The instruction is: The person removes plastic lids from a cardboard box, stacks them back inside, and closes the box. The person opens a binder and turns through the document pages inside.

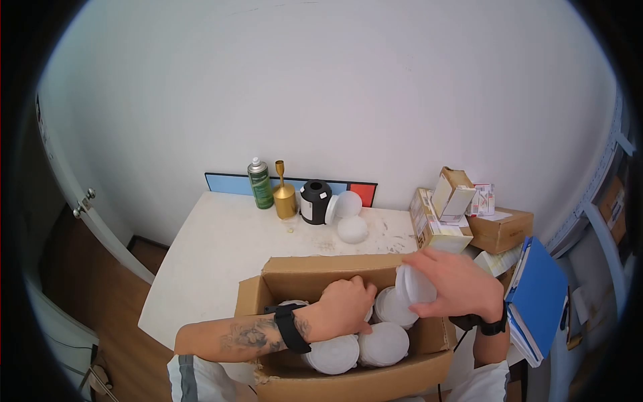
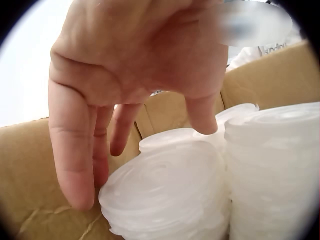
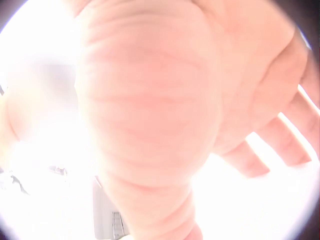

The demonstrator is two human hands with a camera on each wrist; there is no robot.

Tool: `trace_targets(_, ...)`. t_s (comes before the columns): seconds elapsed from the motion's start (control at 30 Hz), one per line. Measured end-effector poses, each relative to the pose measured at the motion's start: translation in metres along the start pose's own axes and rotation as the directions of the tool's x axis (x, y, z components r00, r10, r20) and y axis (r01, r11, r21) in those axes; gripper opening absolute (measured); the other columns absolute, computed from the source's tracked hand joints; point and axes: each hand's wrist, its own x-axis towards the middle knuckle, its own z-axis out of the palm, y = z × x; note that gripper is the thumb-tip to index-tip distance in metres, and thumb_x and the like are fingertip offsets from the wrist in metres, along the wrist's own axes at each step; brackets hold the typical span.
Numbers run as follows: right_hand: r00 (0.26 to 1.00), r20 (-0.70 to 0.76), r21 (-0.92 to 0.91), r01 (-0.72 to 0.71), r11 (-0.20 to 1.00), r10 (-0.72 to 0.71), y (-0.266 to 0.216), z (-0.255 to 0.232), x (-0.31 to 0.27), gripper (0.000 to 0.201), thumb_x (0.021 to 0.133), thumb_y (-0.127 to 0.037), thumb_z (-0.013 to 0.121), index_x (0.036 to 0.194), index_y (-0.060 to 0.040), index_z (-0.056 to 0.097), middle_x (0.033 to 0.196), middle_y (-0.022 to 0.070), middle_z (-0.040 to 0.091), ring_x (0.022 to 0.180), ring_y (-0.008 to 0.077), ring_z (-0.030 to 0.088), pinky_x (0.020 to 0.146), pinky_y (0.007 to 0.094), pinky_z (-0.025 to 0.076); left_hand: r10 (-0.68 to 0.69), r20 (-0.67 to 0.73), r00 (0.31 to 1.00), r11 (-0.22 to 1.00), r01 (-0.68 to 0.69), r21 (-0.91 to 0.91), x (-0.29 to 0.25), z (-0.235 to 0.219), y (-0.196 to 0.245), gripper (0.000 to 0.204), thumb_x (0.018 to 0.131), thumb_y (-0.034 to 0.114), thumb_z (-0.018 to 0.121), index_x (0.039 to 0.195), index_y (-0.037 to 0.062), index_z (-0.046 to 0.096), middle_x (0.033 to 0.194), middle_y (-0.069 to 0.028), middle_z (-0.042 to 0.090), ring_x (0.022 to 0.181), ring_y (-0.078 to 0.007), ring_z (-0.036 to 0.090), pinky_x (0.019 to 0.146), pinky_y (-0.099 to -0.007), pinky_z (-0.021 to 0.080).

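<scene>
My left hand (image 1: 340,307) reaches down into an open cardboard box (image 1: 355,385) that holds several stacks of translucent white plastic lids (image 1: 383,345). In the left wrist view, its fingers hang down on one side of a tilted lid stack (image 2: 162,180), with the thumb toward the other side, fairly straight rather than wrapped around it. Over the box's right end, my right hand (image 1: 462,285) holds a small stack of round plastic lids (image 1: 413,287) on edge, between the thumb below and the fingers above. The right wrist view is washed out and mostly palm.
Behind the box on the white table (image 1: 194,268) stand a green spray can (image 1: 260,184), a gold candle holder (image 1: 285,201), a black-and-white container (image 1: 315,202) and loose round lids (image 1: 352,230). Small cartons (image 1: 450,201) and blue folders (image 1: 538,295) crowd the right side.
</scene>
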Motion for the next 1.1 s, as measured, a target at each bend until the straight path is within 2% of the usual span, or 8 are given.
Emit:
trace_targets(0.27, 0.736, -0.670, -0.190, -0.042, 0.981, -0.098, 0.023, 0.007, 0.049, 0.067, 0.079, -0.034, 0.082, 0.132, -0.0014, 0.056, 0.119, 0.0216, 0.062, 0.108, 0.0377, 0.063, 0.089, 0.0436, 0.053, 0.063, 0.044, 0.997, 0.996, -0.065, 0.067, -0.005, 0.006, -0.003, 0.066, 0.075, 0.039, 0.086, 0.119, 0.0005, 0.056, 0.112, -0.0227, 0.055, 0.097, -0.0400, 0.067, 0.070, -0.0433, 0.061)
trace_targets(0.37, 0.994, -0.110, -0.037, -0.019, 0.999, 0.015, 0.011, 0.017, 0.037, 0.054, 0.078, -0.029, 0.086, 0.117, -0.0019, 0.059, 0.112, 0.0173, 0.066, 0.101, 0.0378, 0.066, 0.085, 0.0439, 0.055, 0.043, 0.055, 0.998, 0.993, -0.048, 0.105, -0.008, -0.003, 0.005, 0.066, 0.076, 0.036, 0.084, 0.122, 0.0017, 0.054, 0.114, -0.0223, 0.053, 0.104, -0.0402, 0.064, 0.070, -0.0434, 0.061)
trace_targets(0.4, 0.990, 0.136, -0.018, -0.028, 0.999, 0.030, 0.005, 0.018, 0.034, 0.051, 0.078, -0.028, 0.086, 0.113, -0.0024, 0.059, 0.108, 0.0179, 0.066, 0.101, 0.0384, 0.067, 0.085, 0.0438, 0.055, 0.020, 0.071, 0.997, 0.994, -0.028, 0.107, -0.007, -0.008, 0.007, 0.066, 0.076, 0.036, 0.084, 0.123, 0.0019, 0.053, 0.114, -0.0222, 0.053, 0.103, -0.0410, 0.064, 0.072, -0.0446, 0.060)
trace_targets(0.5, 0.956, 0.292, -0.087, 0.003, 0.996, 0.023, 0.014, 0.064, 0.026, 0.057, 0.078, -0.029, 0.086, 0.122, -0.0042, 0.059, 0.109, 0.0201, 0.065, 0.101, 0.0397, 0.067, 0.084, 0.0442, 0.056, 0.010, 0.039, 0.999, 0.998, -0.013, 0.069, -0.014, -0.032, 0.010, 0.067, 0.075, 0.036, 0.083, 0.124, 0.0019, 0.053, 0.114, -0.0219, 0.053, 0.102, -0.0421, 0.064, 0.077, -0.0472, 0.059)
trace_targets(0.77, 0.973, 0.229, -0.313, 0.106, 0.944, -0.033, 0.011, 0.112, 0.022, 0.078, 0.071, -0.028, 0.090, 0.136, -0.0065, 0.054, 0.117, 0.0214, 0.060, 0.101, 0.0419, 0.068, 0.081, 0.0443, 0.057, 0.050, -0.522, 0.851, 0.998, -0.062, -0.004, 0.002, -0.097, -0.028, 0.064, 0.082, 0.033, 0.080, 0.133, 0.0022, 0.054, 0.125, -0.0220, 0.056, 0.106, -0.0402, 0.063, 0.087, -0.0471, 0.056)
trace_targets(0.87, 0.987, 0.161, -0.435, 0.077, 0.897, -0.007, 0.011, 0.126, 0.029, 0.068, 0.072, -0.022, 0.085, 0.131, -0.0063, 0.055, 0.117, 0.0216, 0.058, 0.096, 0.0404, 0.068, 0.077, 0.0430, 0.058, 0.201, -0.688, 0.697, 0.915, 0.118, 0.386, 0.000, -0.100, -0.024, 0.055, 0.085, 0.029, 0.078, 0.129, 0.0037, 0.058, 0.125, -0.0203, 0.059, 0.105, -0.0386, 0.065, 0.085, -0.0457, 0.056)
trace_targets(0.93, 0.989, 0.146, -0.460, 0.052, 0.887, 0.017, 0.007, 0.129, 0.028, 0.063, 0.074, -0.019, 0.082, 0.129, -0.0061, 0.056, 0.117, 0.0215, 0.057, 0.094, 0.0390, 0.068, 0.074, 0.0422, 0.058, -0.178, -0.082, 0.981, 0.982, 0.182, 0.040, -0.021, -0.099, -0.009, 0.054, 0.083, 0.026, 0.081, 0.127, 0.0048, 0.058, 0.123, -0.0180, 0.061, 0.106, -0.0375, 0.066, 0.083, -0.0463, 0.056)
trace_targets(1.1, 0.998, 0.064, -0.261, 0.038, 0.965, -0.022, 0.006, 0.107, 0.028, 0.041, 0.077, -0.009, 0.074, 0.114, -0.0032, 0.057, 0.109, 0.0228, 0.055, 0.087, 0.0399, 0.067, 0.068, 0.0455, 0.058, -0.073, 0.400, 0.914, 0.985, 0.002, 0.174, -0.059, -0.045, -0.036, 0.057, 0.078, 0.023, 0.084, 0.126, 0.0065, 0.059, 0.113, -0.0172, 0.066, 0.095, -0.0386, 0.071, 0.081, -0.0450, 0.059)
